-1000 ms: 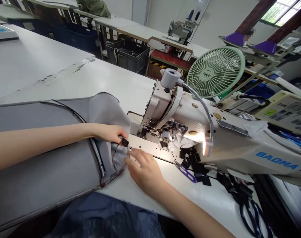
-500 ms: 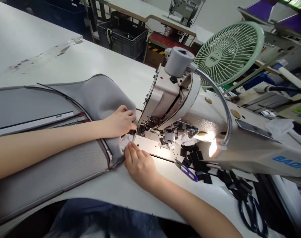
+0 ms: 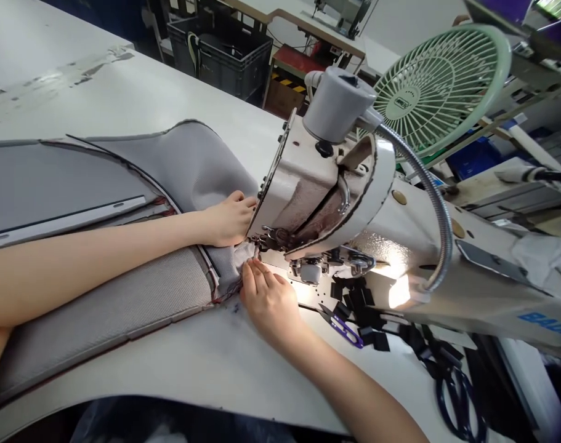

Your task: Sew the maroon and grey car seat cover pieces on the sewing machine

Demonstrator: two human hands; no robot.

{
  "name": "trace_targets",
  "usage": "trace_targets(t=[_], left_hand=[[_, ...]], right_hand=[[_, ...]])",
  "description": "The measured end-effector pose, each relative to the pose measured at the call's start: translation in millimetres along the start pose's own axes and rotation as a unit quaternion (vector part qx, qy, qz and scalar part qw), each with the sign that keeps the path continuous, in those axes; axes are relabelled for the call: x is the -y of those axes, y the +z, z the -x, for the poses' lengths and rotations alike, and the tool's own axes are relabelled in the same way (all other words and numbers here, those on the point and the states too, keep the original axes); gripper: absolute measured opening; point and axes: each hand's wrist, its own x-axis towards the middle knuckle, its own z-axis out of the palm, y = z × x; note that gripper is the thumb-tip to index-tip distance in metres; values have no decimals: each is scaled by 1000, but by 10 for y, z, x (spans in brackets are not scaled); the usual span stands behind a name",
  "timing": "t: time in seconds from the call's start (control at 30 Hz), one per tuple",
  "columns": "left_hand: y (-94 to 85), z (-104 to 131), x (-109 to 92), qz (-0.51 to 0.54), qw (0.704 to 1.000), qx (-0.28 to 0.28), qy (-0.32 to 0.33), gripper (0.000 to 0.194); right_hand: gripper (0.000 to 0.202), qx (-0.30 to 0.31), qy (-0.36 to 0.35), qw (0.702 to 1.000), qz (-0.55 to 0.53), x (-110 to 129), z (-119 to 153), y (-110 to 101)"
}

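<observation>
A large grey fabric cover [image 3: 141, 295] with dark piped seams lies across the left side of the sewing table. Its narrow right end, where a whitish patch [image 3: 246, 252] shows, reaches under the head of a sewing machine [image 3: 298, 178]. On top of that end is my left hand [image 3: 229, 218], closed on the cloth with bent fingers, its fingertips partly behind the machine head. My right hand [image 3: 273, 301] has its fingers pressed together on the near edge of the same end. The machine head hides the needle area. A pale strip [image 3: 77, 215] lies along the cover.
Purple-handled thread snips [image 3: 340, 326], several black fabric tabs [image 3: 358, 298] and dark-handled scissors [image 3: 460, 400] lie right of my right hand. A lit lamp [image 3: 400, 290] hangs over the machine bed. Behind stand a green fan [image 3: 441, 92] and a grey crate [image 3: 220, 61].
Both hands and the cover's end have shifted right, closer under the machine head. The whole view has tilted slightly. A black bit by my left fingertips is now out of sight.
</observation>
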Motion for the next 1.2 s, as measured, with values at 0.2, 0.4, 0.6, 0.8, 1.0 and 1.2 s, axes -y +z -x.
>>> trace_targets(t=[0.2,0.4,0.6,0.8,1.0,1.2], left_hand=[[-73,69,6,-28,999,-24,-33,14],[-442,599,-672,47,997,-46,-27,35],[-458,786,-1048,-50,992,-71,-91,42],[-447,692,-932,-49,997,13,-57,22],[-445,669,-918,-32,996,50,-64,20],[-421,669,-962,-22,995,25,-91,25]], right_hand=[[28,16,11,1000,-7,-39,-44,-12],[24,81,54,993,-70,-171,-84,-41],[25,136,96,978,-124,-174,-177,-134],[27,148,179,971,-62,-350,130,-456],[24,165,243,956,27,-720,579,-427],[36,120,207,965,-109,-518,549,-529]])
